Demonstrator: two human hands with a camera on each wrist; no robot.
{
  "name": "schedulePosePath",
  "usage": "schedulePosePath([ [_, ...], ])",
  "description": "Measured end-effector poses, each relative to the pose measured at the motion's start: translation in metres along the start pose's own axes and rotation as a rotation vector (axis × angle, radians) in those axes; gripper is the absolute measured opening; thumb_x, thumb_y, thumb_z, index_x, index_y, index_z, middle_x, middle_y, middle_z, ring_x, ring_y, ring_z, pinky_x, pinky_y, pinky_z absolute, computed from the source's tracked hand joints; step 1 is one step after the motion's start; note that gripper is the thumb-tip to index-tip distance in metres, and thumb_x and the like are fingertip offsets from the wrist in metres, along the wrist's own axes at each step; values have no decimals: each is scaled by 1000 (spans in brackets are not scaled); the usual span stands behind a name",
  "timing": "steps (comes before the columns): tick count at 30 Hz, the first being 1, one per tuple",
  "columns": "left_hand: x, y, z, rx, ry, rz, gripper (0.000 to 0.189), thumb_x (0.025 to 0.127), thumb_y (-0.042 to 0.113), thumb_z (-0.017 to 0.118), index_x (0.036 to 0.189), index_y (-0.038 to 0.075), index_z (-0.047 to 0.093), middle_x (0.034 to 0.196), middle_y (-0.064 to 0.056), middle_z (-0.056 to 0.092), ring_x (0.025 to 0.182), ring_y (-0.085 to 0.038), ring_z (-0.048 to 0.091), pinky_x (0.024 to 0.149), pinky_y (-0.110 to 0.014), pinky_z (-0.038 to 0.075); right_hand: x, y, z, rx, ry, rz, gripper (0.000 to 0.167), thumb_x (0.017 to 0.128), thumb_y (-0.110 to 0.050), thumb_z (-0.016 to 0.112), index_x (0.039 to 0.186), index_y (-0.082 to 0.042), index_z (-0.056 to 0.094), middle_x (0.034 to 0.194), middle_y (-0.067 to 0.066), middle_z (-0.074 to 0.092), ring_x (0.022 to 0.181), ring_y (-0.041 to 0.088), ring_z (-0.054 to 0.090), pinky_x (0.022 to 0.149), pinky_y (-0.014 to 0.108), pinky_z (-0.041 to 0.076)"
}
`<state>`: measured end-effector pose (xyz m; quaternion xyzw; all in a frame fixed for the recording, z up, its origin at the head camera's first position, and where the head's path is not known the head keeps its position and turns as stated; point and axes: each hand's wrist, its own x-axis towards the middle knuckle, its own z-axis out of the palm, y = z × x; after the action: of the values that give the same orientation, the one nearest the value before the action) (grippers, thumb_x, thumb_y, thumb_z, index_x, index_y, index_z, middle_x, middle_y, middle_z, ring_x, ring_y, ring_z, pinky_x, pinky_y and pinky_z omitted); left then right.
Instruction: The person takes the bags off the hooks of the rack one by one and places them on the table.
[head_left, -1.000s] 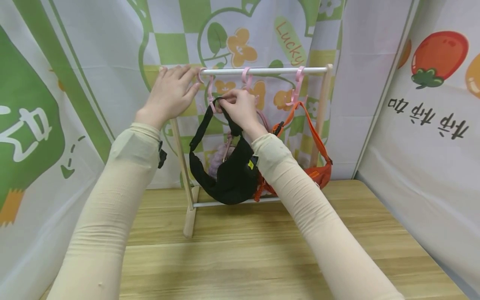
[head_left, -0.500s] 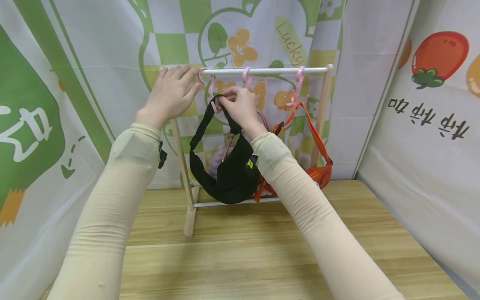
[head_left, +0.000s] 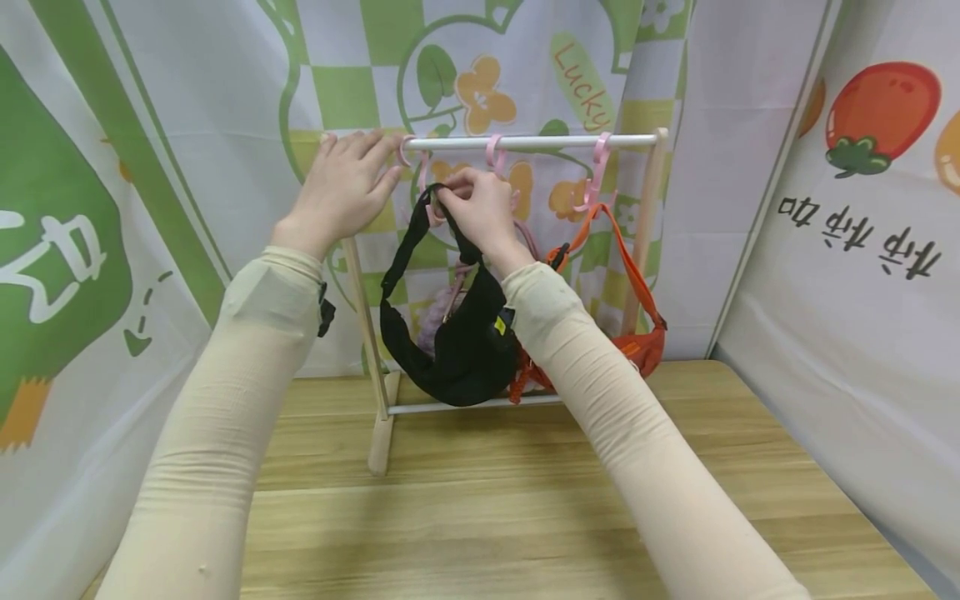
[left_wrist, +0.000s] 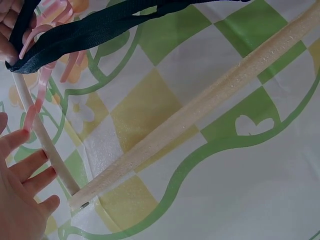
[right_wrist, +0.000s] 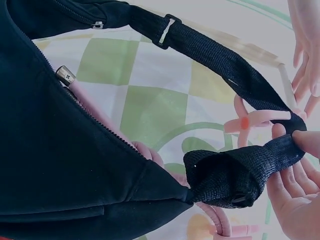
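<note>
My right hand (head_left: 483,212) pinches the strap (right_wrist: 272,155) of a black sling bag (head_left: 472,354) between thumb and fingers. The strap's top loop is right at the lower crook of the leftmost pink hook (right_wrist: 257,120), and the bag hangs below. In the right wrist view the hook's tip overlaps the strap. My left hand (head_left: 345,183) lies at the left end of the rack's white top rail (head_left: 540,142). Its fingers are extended, as the left wrist view shows, with one fingertip (left_wrist: 22,136) right at the pink hook.
Two more pink hooks hang on the rail. An orange bag (head_left: 641,348) hangs from the right hook (head_left: 597,171). Behind the black bag shows a fluffy lilac bag (head_left: 431,321) with a pink strap. The wooden rack (head_left: 381,446) stands on a wood-grain table (head_left: 450,517).
My right hand has risen slightly, lifting the strap loop higher against the pink hook. The black bag has come up a little with it. My left hand has stayed in place.
</note>
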<state>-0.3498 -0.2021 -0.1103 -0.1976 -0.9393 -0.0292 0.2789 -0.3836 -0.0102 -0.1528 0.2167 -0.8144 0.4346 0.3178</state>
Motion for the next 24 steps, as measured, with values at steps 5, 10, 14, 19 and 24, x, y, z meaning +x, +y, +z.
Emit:
schedulePosePath([
  [5,0,0,0,3,5,0,54,103,41,24,152,19,21,157,-15,20,143,-40,18,117,-57,-1,0,-1,0,12,9,-7,18,87,-26,68,96,-11,73,88,2,75,79,9,71,81,20,49],
  [10,1,1,0,-2,5,1,53,103,40,25,152,19,21,157,-15,20,143,-40,18,117,-57,-1,-1,-2,0,17,12,-2,18,87,-25,68,96,-9,73,88,4,75,78,10,71,77,19,51],
  [14,1,1,1,-4,2,2,53,103,39,25,152,19,20,157,-15,19,143,-40,18,117,-56,-1,0,-3,1,20,14,-1,18,87,-25,68,95,-9,73,87,4,75,77,10,71,77,18,50],
  [19,1,0,1,-5,8,2,53,103,39,25,152,18,21,157,-16,19,143,-41,19,117,-57,0,0,-3,0,22,21,-3,18,87,-26,69,94,-9,73,86,3,75,77,10,71,78,18,49],
  [24,0,0,0,3,5,1,54,103,40,24,152,18,21,157,-16,20,143,-40,19,117,-57,0,-2,-3,-2,20,21,-11,18,87,-28,69,93,-11,73,85,1,75,76,8,70,83,20,47],
])
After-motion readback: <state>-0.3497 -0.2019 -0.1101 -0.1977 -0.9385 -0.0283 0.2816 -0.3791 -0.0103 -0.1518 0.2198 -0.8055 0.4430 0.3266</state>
